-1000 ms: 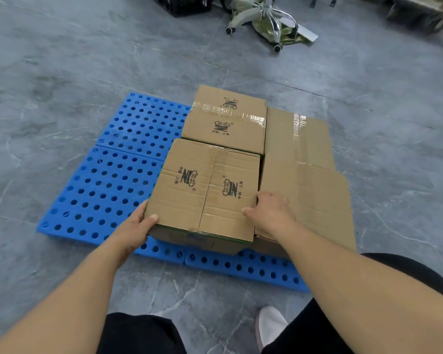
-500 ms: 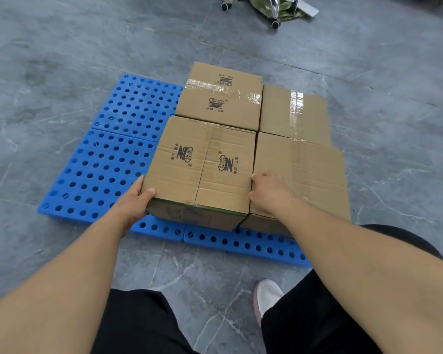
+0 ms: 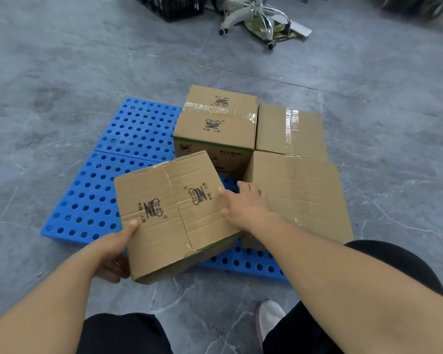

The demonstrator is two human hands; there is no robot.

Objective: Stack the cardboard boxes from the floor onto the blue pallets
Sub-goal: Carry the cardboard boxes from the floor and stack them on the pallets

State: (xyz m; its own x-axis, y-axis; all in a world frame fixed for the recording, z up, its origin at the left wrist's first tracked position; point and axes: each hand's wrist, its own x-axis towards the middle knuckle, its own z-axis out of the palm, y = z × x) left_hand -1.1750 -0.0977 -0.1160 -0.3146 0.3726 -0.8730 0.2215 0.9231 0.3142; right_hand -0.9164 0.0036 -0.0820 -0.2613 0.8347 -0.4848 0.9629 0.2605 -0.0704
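Lifted and tilted since before: printed brown cardboard box [image 3: 175, 213], off the perforated blue plastic pallets [image 3: 92, 200]. Gripped underneath by left hand [image 3: 113, 254]; pressed by right hand [image 3: 246, 208], fingers spread.

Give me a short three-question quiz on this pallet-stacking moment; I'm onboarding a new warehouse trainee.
1. True or false: the tilted box is held by both hands, the left hand and the right hand.
2. How many other boxes stand on the blue pallets?
3. Which box shows clear tape across its printed top? A) the far-left box B) the near-right box

Key
1. True
2. Three
3. A
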